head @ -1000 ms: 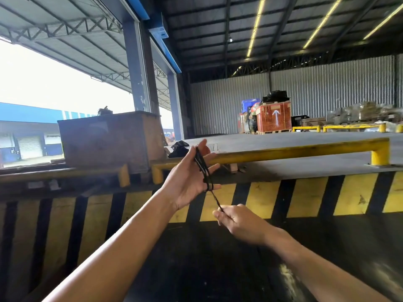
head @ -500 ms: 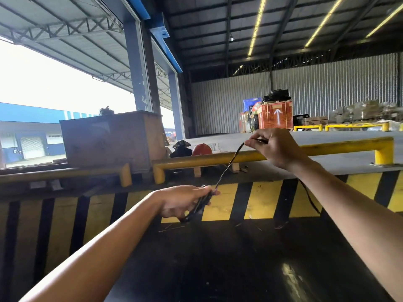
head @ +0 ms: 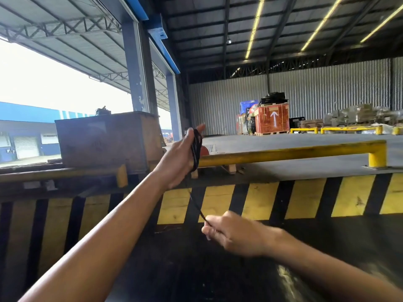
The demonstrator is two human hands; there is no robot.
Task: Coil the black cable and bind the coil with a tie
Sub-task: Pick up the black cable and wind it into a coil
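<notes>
The black cable (head: 196, 149) is wound in several loops around my left hand (head: 178, 158), which is raised with its fingers pointing up in front of the yellow rail. A single taut strand runs from the loops down and to the right into my right hand (head: 231, 233). That hand is lower, over the dark floor, with its fingers pinched on the strand. No tie is visible.
A yellow guard rail (head: 290, 152) crosses behind my hands above a yellow-and-black striped ledge (head: 305, 199). A rusty metal box (head: 104, 140) stands at the left. Red crates (head: 272, 119) stand far back on the concrete floor.
My right hand has swung from up by the rail down below my left hand, carrying the strand. My left hand has risen and turned upright, with another loop on it.
</notes>
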